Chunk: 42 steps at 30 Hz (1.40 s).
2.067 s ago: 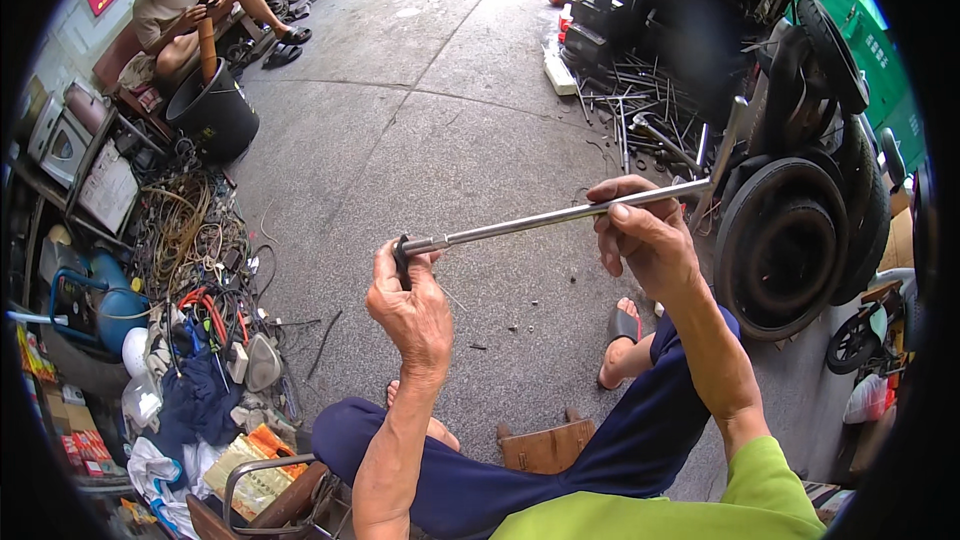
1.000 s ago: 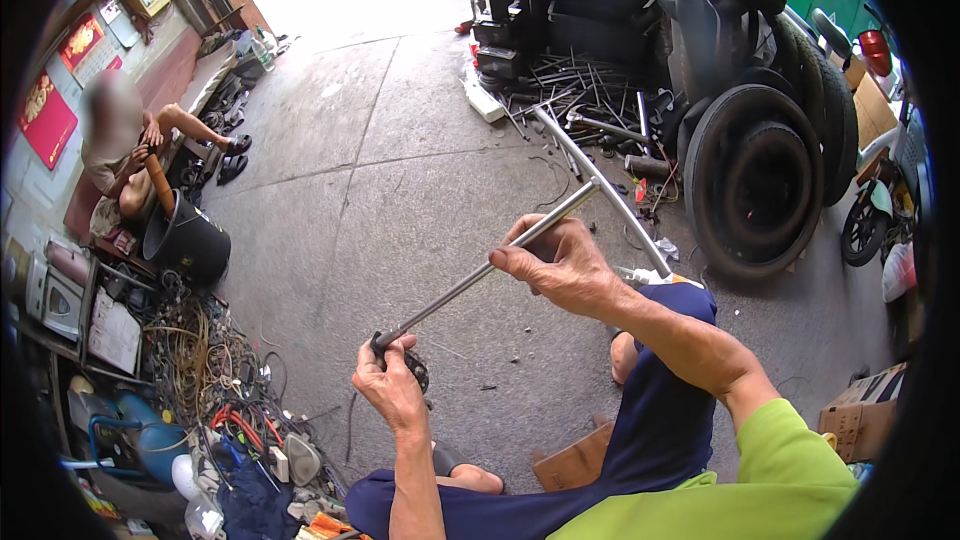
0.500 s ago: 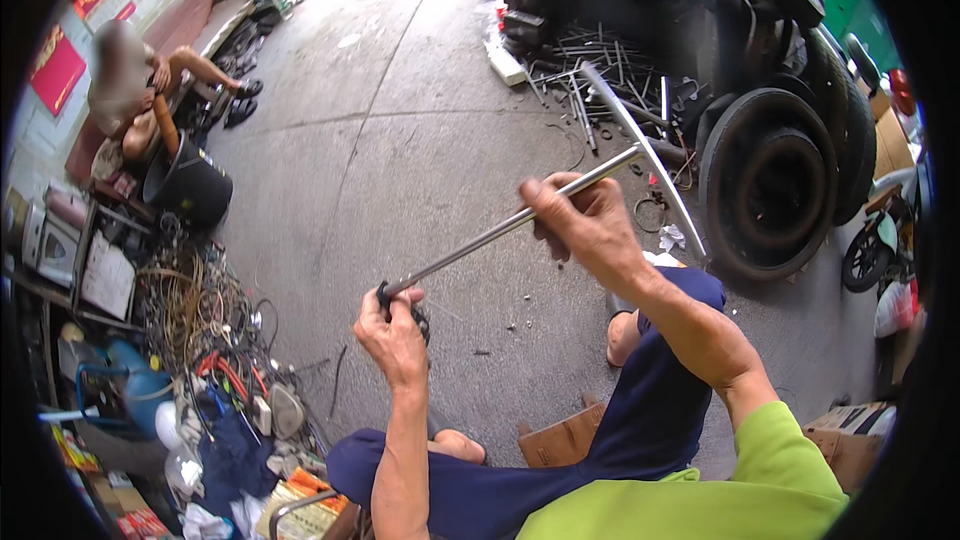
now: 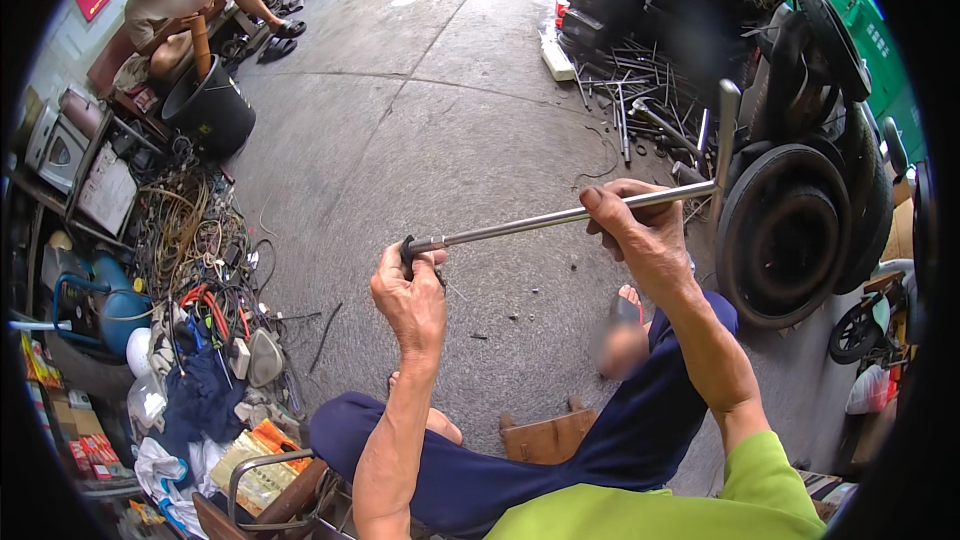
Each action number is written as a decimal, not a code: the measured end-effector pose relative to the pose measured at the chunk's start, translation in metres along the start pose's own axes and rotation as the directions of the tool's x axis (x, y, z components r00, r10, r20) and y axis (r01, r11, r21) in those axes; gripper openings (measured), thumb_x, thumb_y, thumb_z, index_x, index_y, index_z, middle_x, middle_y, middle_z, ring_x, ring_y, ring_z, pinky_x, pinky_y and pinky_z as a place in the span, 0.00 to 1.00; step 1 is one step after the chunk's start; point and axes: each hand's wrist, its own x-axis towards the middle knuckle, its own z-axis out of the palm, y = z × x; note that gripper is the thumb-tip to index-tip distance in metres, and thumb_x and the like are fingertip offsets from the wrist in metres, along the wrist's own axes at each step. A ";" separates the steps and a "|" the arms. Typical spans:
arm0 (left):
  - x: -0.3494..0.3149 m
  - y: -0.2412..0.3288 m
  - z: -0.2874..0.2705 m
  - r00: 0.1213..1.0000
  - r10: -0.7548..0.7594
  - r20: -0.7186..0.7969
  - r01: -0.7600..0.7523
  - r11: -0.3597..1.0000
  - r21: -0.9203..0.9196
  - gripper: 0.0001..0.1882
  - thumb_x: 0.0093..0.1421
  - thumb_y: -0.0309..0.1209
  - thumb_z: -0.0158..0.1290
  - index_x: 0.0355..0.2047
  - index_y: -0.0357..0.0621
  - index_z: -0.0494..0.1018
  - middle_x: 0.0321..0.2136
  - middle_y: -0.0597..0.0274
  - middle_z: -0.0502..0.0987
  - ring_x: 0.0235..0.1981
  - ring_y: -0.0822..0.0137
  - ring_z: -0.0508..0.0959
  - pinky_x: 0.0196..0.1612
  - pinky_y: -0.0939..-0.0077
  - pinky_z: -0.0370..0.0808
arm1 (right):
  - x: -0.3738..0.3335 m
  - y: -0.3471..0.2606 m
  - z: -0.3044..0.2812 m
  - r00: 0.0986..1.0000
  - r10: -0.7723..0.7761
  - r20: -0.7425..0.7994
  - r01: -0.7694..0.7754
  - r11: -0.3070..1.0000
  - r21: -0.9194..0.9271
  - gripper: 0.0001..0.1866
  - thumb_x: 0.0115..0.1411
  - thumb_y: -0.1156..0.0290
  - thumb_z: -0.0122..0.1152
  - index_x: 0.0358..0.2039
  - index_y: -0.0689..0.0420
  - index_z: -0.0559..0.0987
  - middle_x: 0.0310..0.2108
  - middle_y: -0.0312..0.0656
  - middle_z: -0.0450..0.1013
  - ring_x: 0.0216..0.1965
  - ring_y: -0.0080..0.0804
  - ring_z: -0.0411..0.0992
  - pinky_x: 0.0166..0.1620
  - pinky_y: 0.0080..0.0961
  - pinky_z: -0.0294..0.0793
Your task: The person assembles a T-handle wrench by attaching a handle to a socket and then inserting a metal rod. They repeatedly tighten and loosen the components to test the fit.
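Between my hands I hold a T-shaped silver metal tube (image 4: 520,226) up above the concrete floor, almost level and rising a little to the right. My left hand (image 4: 410,302) is closed around its left end, where a small black piece (image 4: 407,251) sits; most of that piece is hidden by my fingers. Farther along, my right hand (image 4: 645,240) grips the shaft from below with thumb and fingers, close to the crossbar (image 4: 728,125). The crossbar points upward past my right hand, and its lower part is partly hidden.
Tangled cables (image 4: 190,230) and cloths lie along the left. A seated person (image 4: 165,30) is at the far left beside a black bucket (image 4: 210,110). Loose metal tubes (image 4: 640,90) are heaped at far right, near stacked tyres (image 4: 785,235). A wooden stool (image 4: 548,437) stands between my legs.
The view has shifted. The T-shaped tube has swung to a flatter angle and turned, so its crossbar, slanted before, now stands nearly upright. Both hands keep hold of it.
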 end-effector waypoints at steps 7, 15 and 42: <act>0.003 0.002 -0.002 0.999 -0.038 -0.002 0.037 0.999 -0.036 0.08 0.62 0.23 0.47 0.29 0.35 0.74 0.22 0.61 0.80 0.23 0.78 0.75 0.29 0.81 0.69 | 0.006 0.004 -0.005 0.988 -0.006 0.151 -0.011 0.993 0.116 0.16 0.55 0.63 0.69 0.33 0.63 0.77 0.18 0.33 0.70 0.15 0.13 0.64 0.16 0.11 0.61; 0.001 0.001 0.002 1.000 -0.021 0.016 0.022 0.999 -0.034 0.07 0.62 0.23 0.48 0.30 0.35 0.75 0.23 0.61 0.81 0.24 0.78 0.76 0.29 0.82 0.70 | 0.010 0.007 -0.008 0.992 -0.021 0.125 -0.019 0.950 0.311 0.15 0.54 0.69 0.69 0.34 0.67 0.76 0.17 0.36 0.70 0.15 0.16 0.68 0.15 0.11 0.64; -0.005 0.011 0.006 0.957 0.262 -0.122 -0.239 0.955 0.177 0.07 0.60 0.22 0.53 0.39 0.34 0.74 0.22 0.56 0.78 0.22 0.69 0.78 0.24 0.74 0.70 | 0.015 0.013 -0.008 0.974 0.223 0.028 -0.221 0.929 0.296 0.17 0.50 0.62 0.71 0.19 0.54 0.71 0.14 0.31 0.65 0.10 0.15 0.61 0.14 0.12 0.55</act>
